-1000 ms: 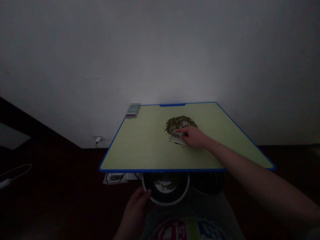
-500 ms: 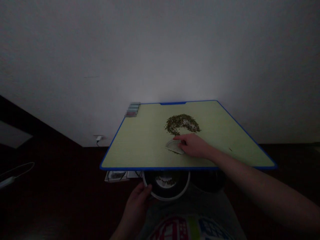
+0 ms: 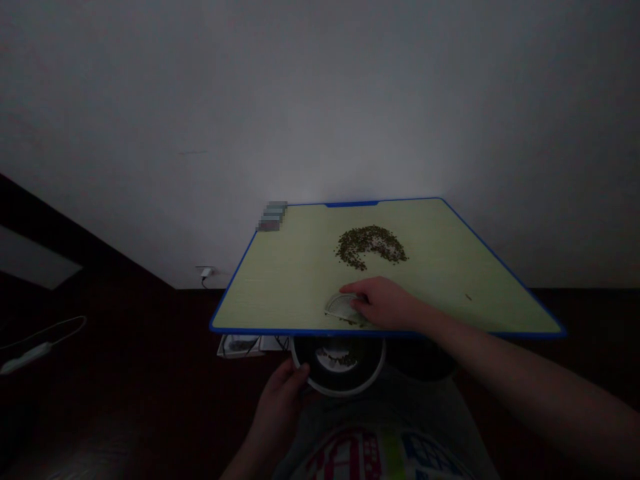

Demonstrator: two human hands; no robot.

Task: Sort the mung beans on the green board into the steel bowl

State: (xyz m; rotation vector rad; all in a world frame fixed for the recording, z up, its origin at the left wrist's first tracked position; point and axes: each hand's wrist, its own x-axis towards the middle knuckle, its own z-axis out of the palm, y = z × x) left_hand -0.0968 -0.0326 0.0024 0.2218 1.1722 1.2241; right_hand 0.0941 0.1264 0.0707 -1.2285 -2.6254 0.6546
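My right hand (image 3: 385, 303) presses a clear half-round protractor (image 3: 340, 305) against the pale yellow board top (image 3: 280, 273), near its front edge. A few small grains lie along the protractor's straight near side. Farther back, a curved heap of small brown-green grains (image 3: 355, 241) spreads over the board. Below the front edge, my left hand (image 3: 280, 397) grips the left rim of a round bowl (image 3: 338, 394), thumb over the rim. Some grains rest on the bowl's whitish bottom; its back part is hidden under the board.
Blue trim (image 3: 270, 331) borders the board, which stands close to a grey wall (image 3: 320, 100). A small dark sliver (image 3: 469, 297) lies on its right side. Under the board are a white box (image 3: 240, 345) and cables. A plug (image 3: 206, 273) sits in the wall at left.
My right hand has drawn the protractor toward the board's front edge, with a few grains along it. The left hand still holds the bowl under the edge. The view has shifted slightly.
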